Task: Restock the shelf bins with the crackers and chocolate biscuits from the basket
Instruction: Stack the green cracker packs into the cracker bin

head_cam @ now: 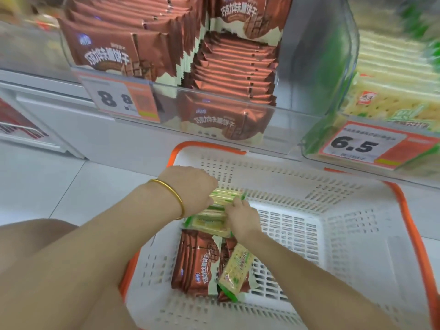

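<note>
A white basket with an orange rim (333, 225) stands on the floor below the shelf. Inside it at the left lies a stack of green-and-cream cracker packs (209, 222). My left hand (190, 189) grips the top packs of that stack from the left, and my right hand (242, 215) pinches them from the right. Nearer me in the basket lie brown chocolate biscuit packs (195, 263) and one loose cracker pack (235, 265) on top of them. Above, a clear bin (297, 115) holds rows of chocolate biscuits; the bin to its right (390, 91) holds crackers.
Orange price tags reading 8.8 (121, 98) and 6.5 (366, 144) hang on the bin fronts. A white lower shelf unit (59, 110) runs along the left. Grey floor tiles (47, 186) lie left of the basket. My knee (31, 232) shows at the lower left.
</note>
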`<state>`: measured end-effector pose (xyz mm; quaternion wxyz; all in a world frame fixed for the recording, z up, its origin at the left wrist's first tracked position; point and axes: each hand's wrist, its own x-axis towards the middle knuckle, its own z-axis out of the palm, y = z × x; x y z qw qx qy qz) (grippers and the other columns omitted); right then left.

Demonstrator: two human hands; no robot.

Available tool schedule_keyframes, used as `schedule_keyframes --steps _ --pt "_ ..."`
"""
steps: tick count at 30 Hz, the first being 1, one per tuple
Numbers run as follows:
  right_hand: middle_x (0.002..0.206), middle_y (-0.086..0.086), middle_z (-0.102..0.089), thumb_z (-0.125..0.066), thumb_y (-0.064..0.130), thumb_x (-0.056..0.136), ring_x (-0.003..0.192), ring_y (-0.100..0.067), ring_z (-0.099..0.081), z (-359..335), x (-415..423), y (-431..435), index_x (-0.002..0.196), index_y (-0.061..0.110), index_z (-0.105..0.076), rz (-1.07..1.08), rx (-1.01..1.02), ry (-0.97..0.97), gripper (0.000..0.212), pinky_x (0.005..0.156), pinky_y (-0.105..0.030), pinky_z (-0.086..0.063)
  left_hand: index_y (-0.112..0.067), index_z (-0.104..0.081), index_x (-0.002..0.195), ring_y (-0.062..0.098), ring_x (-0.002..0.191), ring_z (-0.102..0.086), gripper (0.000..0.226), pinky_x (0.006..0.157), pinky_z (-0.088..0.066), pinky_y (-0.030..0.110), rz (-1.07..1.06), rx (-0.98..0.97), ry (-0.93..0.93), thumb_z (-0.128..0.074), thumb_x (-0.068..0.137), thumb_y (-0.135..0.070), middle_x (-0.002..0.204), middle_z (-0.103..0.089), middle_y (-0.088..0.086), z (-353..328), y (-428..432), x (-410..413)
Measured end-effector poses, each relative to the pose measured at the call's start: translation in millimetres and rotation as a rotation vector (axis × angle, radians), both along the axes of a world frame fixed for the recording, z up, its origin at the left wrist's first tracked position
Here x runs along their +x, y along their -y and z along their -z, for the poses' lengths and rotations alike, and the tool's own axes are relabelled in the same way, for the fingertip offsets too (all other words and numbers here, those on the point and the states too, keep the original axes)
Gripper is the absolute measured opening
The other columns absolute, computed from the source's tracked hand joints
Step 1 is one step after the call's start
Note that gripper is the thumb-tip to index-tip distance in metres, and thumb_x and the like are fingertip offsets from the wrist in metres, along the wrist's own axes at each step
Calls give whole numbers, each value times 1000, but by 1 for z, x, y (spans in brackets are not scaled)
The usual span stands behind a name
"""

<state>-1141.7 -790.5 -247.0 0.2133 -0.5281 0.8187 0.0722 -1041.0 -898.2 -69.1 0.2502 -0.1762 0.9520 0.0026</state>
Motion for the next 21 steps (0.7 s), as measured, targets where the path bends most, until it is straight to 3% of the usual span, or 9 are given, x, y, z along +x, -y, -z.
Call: schedule_keyframes --steps 1,3,6,9,12,14,16,18,21 --pt "108 -9 -48 -53 11 91 107 -27 -49 -8 -7 -2 96 10 -55 20 -69 102 6 77 -35 -45 -22 -49 125 21 111 -53 32 79 -42 33 -8 2 -2 -38 99 -37 121 -56 1 -1 0 0" --pt "93 -7 -47 -53 21 96 94 -27 -53 -32 -25 -9 93 5 -53 121 -106 412 16 74 -36 -47 -21 -50 122 22 109 -54 30 78 -43 33 -26 -22 8 -38 99 -35 119 -56 0 -2 0 -1" --pt "96 -8 -52 -59 20 94 87 -20 -58 -84 -46 -31 111 1 -58 436 -82 949 26 67 -27 -57 -19 -54 112 23 105 -56 22 69 -39 30 -66 -24 -71 -39 98 -27 113 -58 1 -3 -8 -6" --pt "93 -13 -65 -60 17 93 81 -24 -63 -129 -53 -61 105 4 -61 607 -157 1194 18 67 -29 -59 -16 -56 103 23 101 -56 16 75 -45 32 -139 129 -280 -48 94 -25 107 -59 3 -2 -22 -13" --pt "80 -10 -69 -59 16 92 68 -22 -66 -161 -49 -88 94 6 -61 778 -264 1319 10 59 -27 -58 -21 -52 121 21 113 -46 50 94 -42 35 27 225 -429 -67 79 -43 121 -49 -1 1 -45 -12" --pt "78 -12 -69 -61 19 90 61 -19 -66 -178 -44 -102 97 3 -61 876 -302 1444 18 54 -26 -56 -20 -52 123 21 109 -49 72 86 -48 37 245 89 -509 -74 62 -53 119 -52 -2 3 -67 -13" --pt "81 -16 -68 -60 31 87 60 -19 -66 -195 -41 -113 104 -1 -61 882 -317 1525 36 53 -26 -55 -16 -59 109 23 93 -59 61 68 -54 35 277 42 -622 -81 57 -39 102 -62 1 3 -85 -18" --pt "80 -17 -68 -47 48 91 62 -21 -65 -209 -42 -125 102 1 -63 838 -341 1446 50 53 -28 -54 -16 -63 101 24 86 -61 35 67 -53 37 150 187 -768 -77 70 -22 92 -66 2 -5 -96 -26" --pt "76 -13 -64 -39 46 97 62 -20 -62 -222 -53 -142 92 4 -62 808 -525 1147 49 55 -30 -51 -18 -65 93 12 79 -66 11 72 -53 27 -428 768 -766 -69 84 -22 82 -70 -2 -31 -105 -36"
